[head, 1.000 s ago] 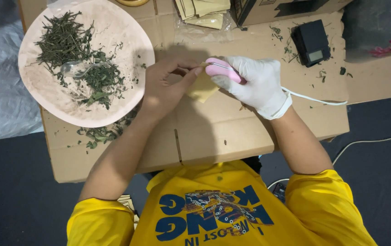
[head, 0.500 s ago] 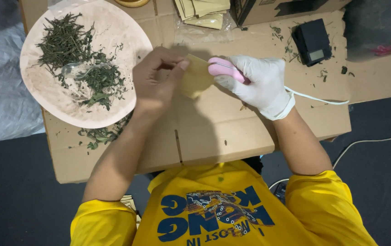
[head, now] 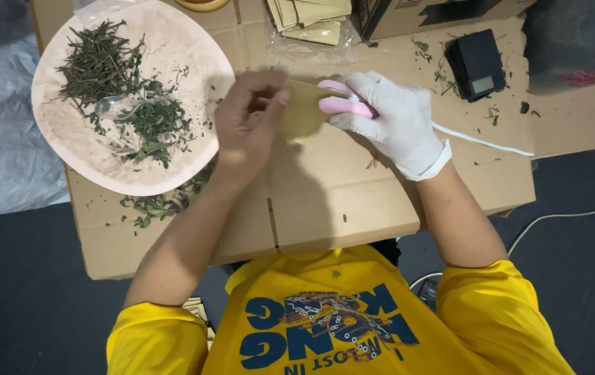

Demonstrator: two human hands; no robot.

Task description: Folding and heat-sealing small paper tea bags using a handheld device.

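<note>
My bare left hand [head: 247, 123] pinches a small yellowish paper pouch [head: 302, 110] by its left edge, above the flattened cardboard sheet [head: 339, 201]. My right hand [head: 393, 121], in a white glove, grips a pink corded hand tool [head: 342, 101] whose jaws close on the pouch's right edge. A white cord [head: 481, 141] runs from the tool to the right across the cardboard.
A pale pink plate [head: 193, 52] with dried green leaves and a clear plastic spoon [head: 115, 106] lies at upper left. Loose leaves [head: 155, 205] spill below it. A stack of yellowish pouches [head: 311, 17], a cardboard box [head: 415, 14] and a small black digital scale [head: 476, 64] sit along the back.
The pouch has swung up from hanging low to lying level between both hands. My left hand shifted slightly up and the pink tool now clamps nearer the pouch's top edge.
</note>
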